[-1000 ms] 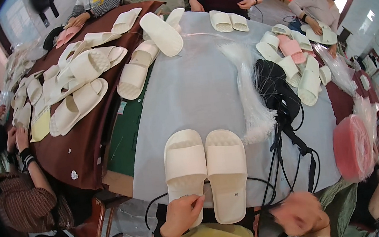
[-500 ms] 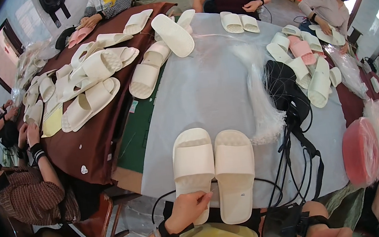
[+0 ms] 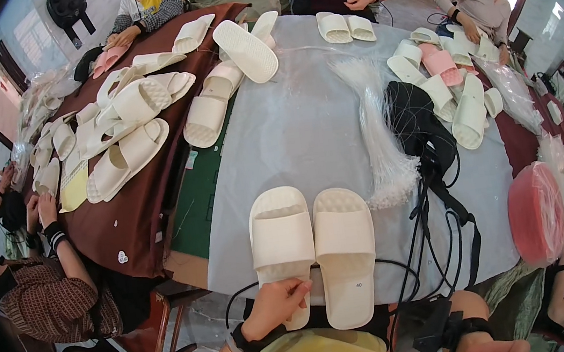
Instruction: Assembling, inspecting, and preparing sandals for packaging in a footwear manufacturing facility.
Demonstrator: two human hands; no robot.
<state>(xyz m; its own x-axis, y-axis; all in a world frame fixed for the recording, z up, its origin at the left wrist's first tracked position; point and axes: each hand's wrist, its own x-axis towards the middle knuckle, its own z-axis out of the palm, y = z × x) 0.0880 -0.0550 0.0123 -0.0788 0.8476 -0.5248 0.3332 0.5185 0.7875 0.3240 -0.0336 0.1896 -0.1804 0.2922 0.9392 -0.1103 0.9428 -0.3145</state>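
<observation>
Slipper (image 3: 281, 246) heel held in left grip (image 3: 278, 306).

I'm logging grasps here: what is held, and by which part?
The left hand grips the left cream slipper at its heel end. The right hand is out of view.

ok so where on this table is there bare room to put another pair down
The widest bare patch is the grey cloth between the cream pair held by the left hand and the pair at the far edge. The bundle of clear strings borders it on the right. The brown cloth and the far right corner are crowded with slippers.
</observation>
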